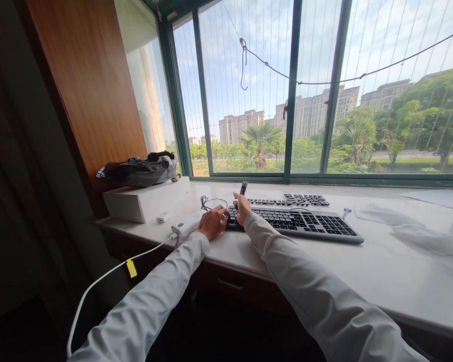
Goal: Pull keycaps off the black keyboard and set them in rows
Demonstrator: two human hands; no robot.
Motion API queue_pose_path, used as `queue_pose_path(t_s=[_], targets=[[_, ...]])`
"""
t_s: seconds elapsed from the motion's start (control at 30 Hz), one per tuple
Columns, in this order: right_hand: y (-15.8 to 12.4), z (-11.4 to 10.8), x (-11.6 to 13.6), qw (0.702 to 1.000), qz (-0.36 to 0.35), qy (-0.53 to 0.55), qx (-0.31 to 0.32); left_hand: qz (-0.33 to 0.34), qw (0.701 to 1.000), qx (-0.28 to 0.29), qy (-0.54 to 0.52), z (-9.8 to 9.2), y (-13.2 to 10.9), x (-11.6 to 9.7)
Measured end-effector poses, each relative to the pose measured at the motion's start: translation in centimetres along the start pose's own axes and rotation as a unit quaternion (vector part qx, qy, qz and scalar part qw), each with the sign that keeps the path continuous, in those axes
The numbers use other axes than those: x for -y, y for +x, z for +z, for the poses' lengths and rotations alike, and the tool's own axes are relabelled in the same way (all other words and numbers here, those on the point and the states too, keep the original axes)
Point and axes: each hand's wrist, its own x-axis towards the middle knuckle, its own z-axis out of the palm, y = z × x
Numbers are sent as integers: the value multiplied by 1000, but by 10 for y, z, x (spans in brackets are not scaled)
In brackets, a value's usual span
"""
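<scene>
A black keyboard point(317, 223) with a grey rim lies on the white marble sill, its left end under my hands. My right hand point(243, 208) is closed around a slim black tool point(243, 188) that points up above the fist; its lower end is hidden. Beside it, my left hand point(213, 223) has curled fingers at the keyboard's left end and seems to grip its edge. Behind the keyboard, several loose black keycaps point(306, 200) lie in rows. A small blue tool point(346, 212) rests just past the keyboard's back edge.
Left of my hands sit a white power strip point(180, 229) with a yellow-tagged white cable point(98, 279), a small white adapter point(163, 217), and a white box point(136, 203) bearing a dark bag point(139, 170). Clear plastic bags point(428, 238) lie right. A window point(245, 90) rises behind.
</scene>
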Motion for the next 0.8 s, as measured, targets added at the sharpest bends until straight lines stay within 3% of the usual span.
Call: queue_pose_path(t_s=[0.17,0.47,0.8], targets=[[-12,4,8,998,47,39,-22,-12,1000,-6,-5,-2,-1,0],[-11,-5,6,995,39,97,-5,-36,999,-18,-13,0,0,1],[-11,-4,8,996,21,82,13,-34,999,-25,-32,3,1,3]])
